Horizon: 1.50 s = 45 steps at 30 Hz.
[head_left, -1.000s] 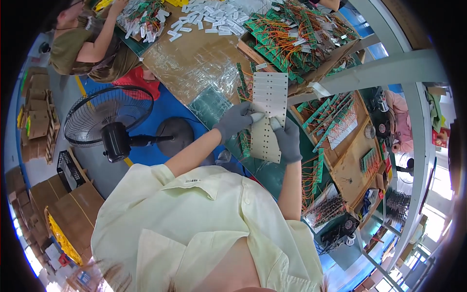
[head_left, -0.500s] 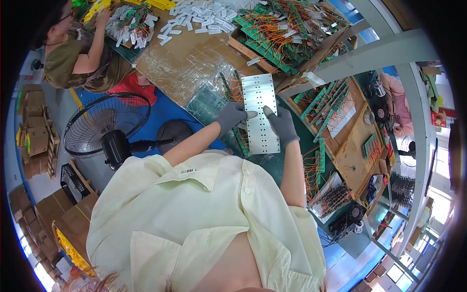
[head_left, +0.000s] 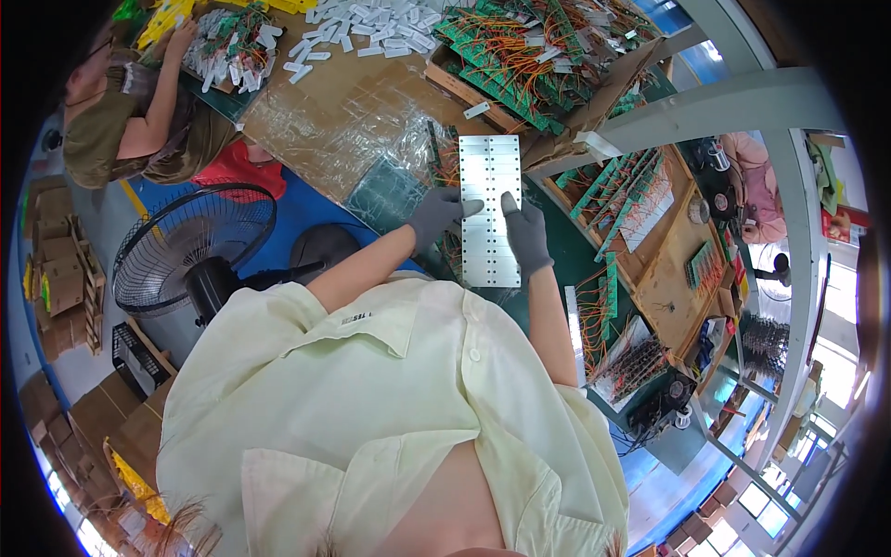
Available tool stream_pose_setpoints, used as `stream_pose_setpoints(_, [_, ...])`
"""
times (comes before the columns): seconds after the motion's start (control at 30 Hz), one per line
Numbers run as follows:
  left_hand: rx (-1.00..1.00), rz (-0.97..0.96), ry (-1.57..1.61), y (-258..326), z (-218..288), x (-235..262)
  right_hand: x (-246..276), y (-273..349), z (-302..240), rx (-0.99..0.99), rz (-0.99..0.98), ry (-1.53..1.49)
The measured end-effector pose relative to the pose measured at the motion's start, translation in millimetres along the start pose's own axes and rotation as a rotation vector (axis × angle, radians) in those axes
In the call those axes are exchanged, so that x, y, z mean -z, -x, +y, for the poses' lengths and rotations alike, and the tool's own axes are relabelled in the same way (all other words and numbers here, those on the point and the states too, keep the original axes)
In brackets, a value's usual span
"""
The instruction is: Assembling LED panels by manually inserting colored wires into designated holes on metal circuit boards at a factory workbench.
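Between my hands is a flat, silvery-white rectangular panel (head_left: 490, 246), scored into rows of narrow strips with small dark holes. My left hand (head_left: 440, 219), in a grey glove with bare thumb tip, grips its left edge, thumb on top. On the opposite edge my right hand (head_left: 527, 237), gloved the same way, closes with its thumb on the upper face. The fingers of both hands are mostly hidden under the panel. Below it lies a green work surface (head_left: 385, 193), where green circuit strips with orange wires (head_left: 443, 153) show partly behind the panel.
A heap of wired green boards (head_left: 506, 70) fills a carton at the far side, beside many small white pieces (head_left: 367, 26). Trays of wired boards (head_left: 613, 200) lie right, under a pale metal frame (head_left: 705, 107). A black fan (head_left: 200, 246) stands left. A co-worker (head_left: 139, 111) sits far left.
The panel has turned slightly to stand straighter, and both hands have moved with it, still gripping its edges. The whole view has shifted a little.
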<state>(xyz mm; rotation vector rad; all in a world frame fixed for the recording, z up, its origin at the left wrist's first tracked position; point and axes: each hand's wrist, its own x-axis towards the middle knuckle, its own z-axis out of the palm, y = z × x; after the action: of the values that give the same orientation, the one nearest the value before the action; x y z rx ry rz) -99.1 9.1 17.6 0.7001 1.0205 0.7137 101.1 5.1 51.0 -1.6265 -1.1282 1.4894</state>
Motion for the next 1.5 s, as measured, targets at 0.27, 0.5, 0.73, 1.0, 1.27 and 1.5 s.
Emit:
stream_pose_setpoints(0.27, [0.098,-0.07,0.221,-7.5,17.7,8.6,9.3,-8.5,6.8,0.164,-0.058,0.128])
stream_pose_setpoints(0.5, [-0.094,0.163,-0.12,11.0,69.2,68.8,59.2,31.0,-41.3,0.244,0.052,0.505])
stream_pose_setpoints(0.73, [-0.326,0.629,-1.045,68.0,162.3,106.3,75.8,55.1,-71.7,0.351,0.134,0.875])
stream_pose_setpoints(1.0, [-0.568,0.21,-1.466,161.5,203.3,50.5,88.7,56.8,-108.1,0.258,0.106,0.969])
stream_pose_setpoints(1.27, [-0.567,-0.27,-1.661,139.3,172.7,10.0,65.4,36.9,-105.6,0.44,0.031,0.918])
stream_pose_setpoints(1.5, [-1.184,-0.026,-1.849,71.5,115.6,-29.8,2.7,34.0,-100.4,0.599,-0.143,0.878])
